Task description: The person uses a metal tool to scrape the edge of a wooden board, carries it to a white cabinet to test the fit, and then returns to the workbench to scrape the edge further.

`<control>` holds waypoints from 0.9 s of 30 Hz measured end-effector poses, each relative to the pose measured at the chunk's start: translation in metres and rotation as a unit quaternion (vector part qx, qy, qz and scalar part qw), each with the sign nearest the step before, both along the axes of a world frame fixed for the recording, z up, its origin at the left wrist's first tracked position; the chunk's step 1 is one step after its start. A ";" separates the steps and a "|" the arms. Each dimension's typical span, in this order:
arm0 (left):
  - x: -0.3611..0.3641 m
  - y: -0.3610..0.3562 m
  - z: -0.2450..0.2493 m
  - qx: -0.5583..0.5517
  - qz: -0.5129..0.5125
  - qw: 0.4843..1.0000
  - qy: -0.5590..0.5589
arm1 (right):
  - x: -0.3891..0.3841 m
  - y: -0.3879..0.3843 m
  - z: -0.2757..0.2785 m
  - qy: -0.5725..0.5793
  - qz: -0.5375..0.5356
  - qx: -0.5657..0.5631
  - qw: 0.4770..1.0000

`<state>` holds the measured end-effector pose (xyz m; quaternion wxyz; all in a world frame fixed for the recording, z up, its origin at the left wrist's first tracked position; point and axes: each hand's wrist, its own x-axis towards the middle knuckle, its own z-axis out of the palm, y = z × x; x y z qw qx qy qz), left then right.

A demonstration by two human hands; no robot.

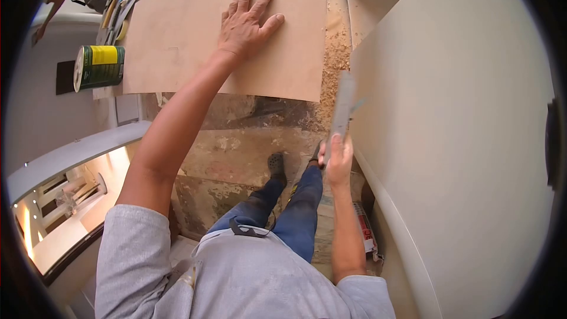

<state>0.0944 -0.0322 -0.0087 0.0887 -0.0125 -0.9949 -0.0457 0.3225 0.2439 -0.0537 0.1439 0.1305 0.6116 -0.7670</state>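
My left hand (pixel 245 26) lies flat on a large light-brown board (pixel 177 29), palm down with its fingers spread. Low at the right, past the board's near right corner, my right hand (pixel 336 156) is wrapped round the lower end of a long grey tool (pixel 342 103). The tool points up and away from me; it is slightly blurred, and I cannot tell its exact kind. Its far end is beside the board's right edge, over sawdust (pixel 335 53).
A green and yellow can (pixel 99 68) stands at the board's left edge, with various hand tools (pixel 121 6) beyond it. A large pale panel (pixel 460 142) rises close on the right. Another person's arm (pixel 53 9) shows at top left.
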 end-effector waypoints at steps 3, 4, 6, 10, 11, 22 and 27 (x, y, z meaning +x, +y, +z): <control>-0.001 -0.002 -0.002 0.003 0.004 1.000 -0.008 | -0.037 0.013 -0.003 0.017 -0.023 0.039 0.999; -0.001 -0.001 0.000 0.002 0.006 1.000 -0.008 | -0.051 0.010 0.001 0.023 -0.033 0.021 0.999; 0.000 0.000 -0.001 0.011 0.006 1.000 0.001 | -0.072 0.003 -0.004 0.029 -0.040 0.006 0.999; 0.000 -0.001 -0.002 0.025 0.005 1.000 0.010 | -0.126 -0.025 -0.013 0.126 -0.009 0.093 0.988; 0.000 -0.002 -0.002 0.016 0.006 1.000 0.008 | -0.149 -0.034 -0.011 0.208 -0.017 0.158 0.965; 0.003 -0.001 -0.001 0.020 0.000 1.000 0.011 | -0.165 -0.042 0.027 0.155 -0.021 0.194 0.969; -0.001 -0.002 0.002 0.011 0.003 1.000 0.001 | -0.044 -0.013 0.020 0.011 0.063 0.073 0.995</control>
